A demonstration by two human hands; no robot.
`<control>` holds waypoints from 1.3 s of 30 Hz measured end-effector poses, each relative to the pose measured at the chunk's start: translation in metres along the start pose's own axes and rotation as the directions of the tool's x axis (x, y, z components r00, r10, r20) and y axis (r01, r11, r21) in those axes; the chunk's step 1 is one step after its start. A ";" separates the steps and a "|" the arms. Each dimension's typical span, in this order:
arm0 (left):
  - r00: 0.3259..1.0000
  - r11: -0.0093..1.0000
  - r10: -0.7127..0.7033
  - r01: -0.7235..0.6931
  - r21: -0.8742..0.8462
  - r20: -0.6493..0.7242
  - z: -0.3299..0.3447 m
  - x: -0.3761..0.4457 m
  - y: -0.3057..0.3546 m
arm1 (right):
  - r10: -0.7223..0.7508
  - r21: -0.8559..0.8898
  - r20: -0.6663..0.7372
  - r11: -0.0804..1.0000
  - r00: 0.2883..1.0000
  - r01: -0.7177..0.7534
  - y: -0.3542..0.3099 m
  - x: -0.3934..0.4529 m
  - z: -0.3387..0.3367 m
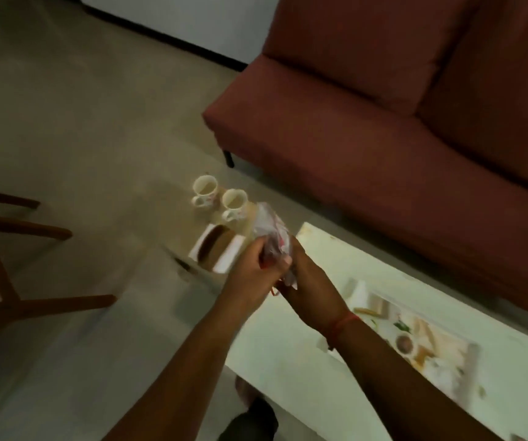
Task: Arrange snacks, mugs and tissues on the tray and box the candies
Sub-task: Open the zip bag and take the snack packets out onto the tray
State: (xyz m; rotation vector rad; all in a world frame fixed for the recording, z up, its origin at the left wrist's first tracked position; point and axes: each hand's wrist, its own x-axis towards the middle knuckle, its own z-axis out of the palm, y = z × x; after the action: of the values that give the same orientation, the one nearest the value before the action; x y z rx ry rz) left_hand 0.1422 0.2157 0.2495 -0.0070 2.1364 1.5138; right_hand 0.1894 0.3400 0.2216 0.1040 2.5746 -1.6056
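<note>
Both my hands hold a clear plastic bag [273, 232] with red print, raised in the middle of the view. My left hand [253, 265] grips its lower left side and my right hand [300, 268] closes on its lower right. The picture is blurred, so the bag's contents are unclear. Behind the bag two white mugs [205, 190] [234, 203] stand upright on a wooden tray [249, 214]. Just in front of them a white open box [216, 249] with a brown inside sits below my left hand.
A dark red sofa [383, 106] fills the upper right. A pale low table [335, 329] runs along the lower right with a printed sheet or packet [421, 345] on it. Wooden chair legs [17, 265] stand at the left over a beige floor.
</note>
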 end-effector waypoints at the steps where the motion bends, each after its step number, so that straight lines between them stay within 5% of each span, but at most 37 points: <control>1: 0.998 0.998 0.009 -0.013 0.063 0.059 0.028 -0.014 0.006 | 0.030 -0.025 0.006 0.999 1.000 -0.029 0.009 -0.031 -0.027; 7: 0.975 0.972 -0.069 0.017 0.235 0.213 0.200 -0.106 0.048 | 0.239 0.004 -0.009 0.971 0.971 -0.239 0.058 -0.201 -0.162; 12: 0.960 0.994 -0.040 0.011 0.105 0.277 0.295 -0.164 0.071 | 0.319 0.142 -0.161 0.944 0.934 -0.298 0.092 -0.299 -0.238; 24: 0.925 0.914 -0.016 0.167 -0.369 0.379 0.341 -0.220 0.160 | 0.587 0.434 -0.524 0.807 0.617 -0.401 0.126 -0.394 -0.301; 28: 0.912 0.858 0.014 0.200 -0.474 0.411 0.333 -0.224 0.184 | 0.442 0.293 -0.739 0.890 0.509 -0.349 0.088 -0.392 -0.301; 30: 0.915 0.829 0.026 0.206 -0.520 0.403 0.324 -0.222 0.194 | 0.318 0.226 -0.778 0.947 0.542 -0.230 0.052 -0.392 -0.295; 34: 0.936 0.751 0.043 0.199 -0.629 0.348 0.302 -0.218 0.213 | 0.125 0.108 -0.687 0.992 0.716 -0.070 -0.010 -0.391 -0.276; 39: 0.938 0.728 0.070 0.185 -0.660 0.340 0.268 -0.211 0.234 | -0.025 -0.384 -0.612 0.883 0.791 -0.269 -0.016 -0.367 -0.261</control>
State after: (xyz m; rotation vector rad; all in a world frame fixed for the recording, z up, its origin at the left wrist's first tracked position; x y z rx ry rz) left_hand 0.3651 0.4798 0.4772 -0.0638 1.1940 2.0127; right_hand 0.5381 0.5661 0.3962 0.8623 3.2462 -0.9717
